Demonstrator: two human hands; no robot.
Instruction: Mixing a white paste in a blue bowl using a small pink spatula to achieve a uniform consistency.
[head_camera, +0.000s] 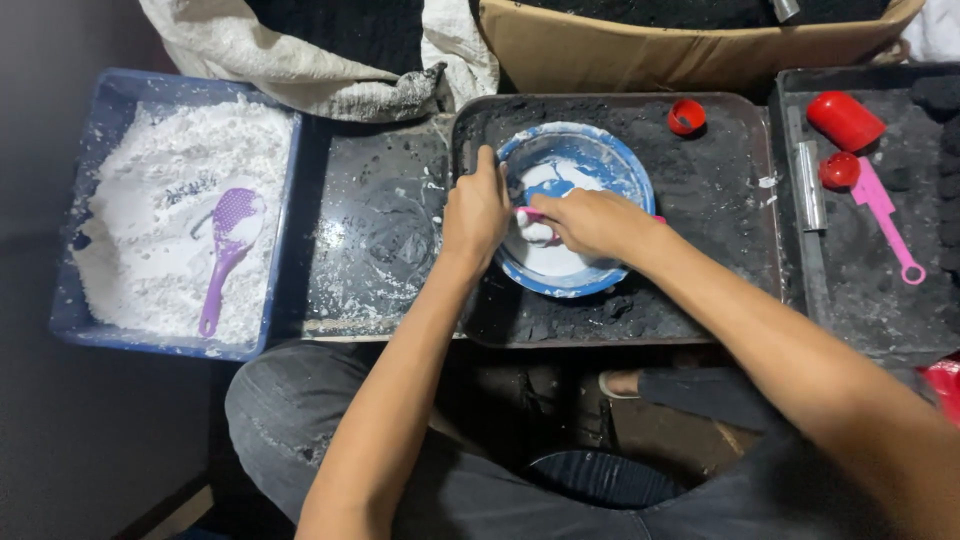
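Left hand (476, 208): closed on the left rim of the blue bowl (612, 160), fingers hooked over the edge, thumb outside; it steadies the bowl.
Right hand (592, 222): curled shut round a pink-handled tool (527, 213), knuckles up, over the near half of the bowl.
Pink-handled tool: long axis runs left to right across the bowl; its pink end shows left of the fist, a small pink tip right of it; the working end lies in white paste (548, 260).
Blue bowl: round, smeared white inside; directly ahead of both hands, at the centre of a dark tray (720, 230).
Key relation: bowl lies between the two hands, left hand on its left rim, right hand inside it from the right; both touching, neither nearer.
Dark tray: on the surface, coated in black powder.
Blue tub (75, 310): well left, filled with white powder, a purple scoop (226, 250) lying in it, handle toward the near side.
Right tray (850, 300): holds a pink key-shaped tool (885, 215), a red cap (838, 170), a red cylinder (845, 120).
Small red cup (686, 116): far right on the dark tray, apart from the bowl.
Far edge: cardboard box (650, 50), grey sack (300, 60).
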